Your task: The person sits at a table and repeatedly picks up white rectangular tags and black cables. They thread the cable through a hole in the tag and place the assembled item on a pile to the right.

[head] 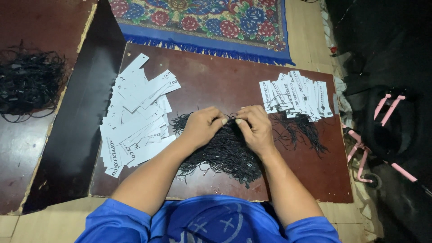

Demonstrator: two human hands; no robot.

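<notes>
Both my left hand and right hand pinch at what seems one loop from the heap of black string fasteners, teasing it free for a loose white paper tag.

L hand & R hand curled, fingers pinched; fingertips nearly meeting.

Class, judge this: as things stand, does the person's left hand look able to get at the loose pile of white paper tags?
Probably yes. The left hand rests on the black strings, right beside the white tags, with only bare board between them.
</notes>
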